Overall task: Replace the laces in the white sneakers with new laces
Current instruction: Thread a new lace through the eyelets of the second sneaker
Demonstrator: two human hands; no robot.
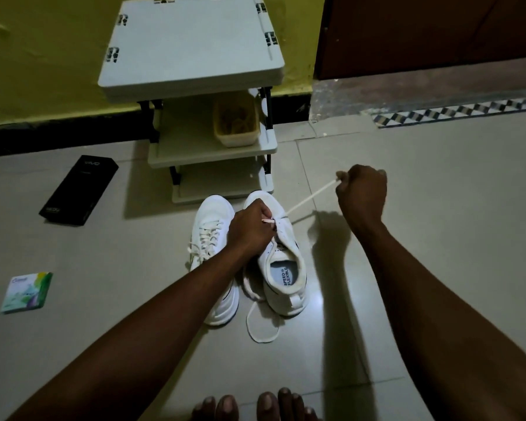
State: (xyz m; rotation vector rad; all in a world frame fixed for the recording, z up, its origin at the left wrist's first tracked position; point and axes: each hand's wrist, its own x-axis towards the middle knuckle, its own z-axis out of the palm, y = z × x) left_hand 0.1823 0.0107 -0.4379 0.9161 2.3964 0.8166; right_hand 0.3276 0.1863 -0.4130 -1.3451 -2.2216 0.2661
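White sneakers (pixel 286 247) are set side by side on the tiled floor (pixel 422 253). One lace (pixel 310 194), judged soft, light and limp, is best gripped near its tip. It is drawn taut, pinched in the raised right hand (pixel 362 192); the left hand (pixel 249 229) pinches it at the eyelets.

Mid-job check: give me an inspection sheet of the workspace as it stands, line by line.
Surface: pale tiled floor, glossy.
Job's things: laced sneaker beside open sneaker; taut lace runs from the open sneaker's eyelets; loose lace lies near the heels.
Clutter: black box; small green box.
Grippers: left hand pinches the taut lace at the eyelets; right hand grips its far end.
Cables: nothing seen.
Surroundings: shelf rack holding a yellow tub; yellow wall; brown door.
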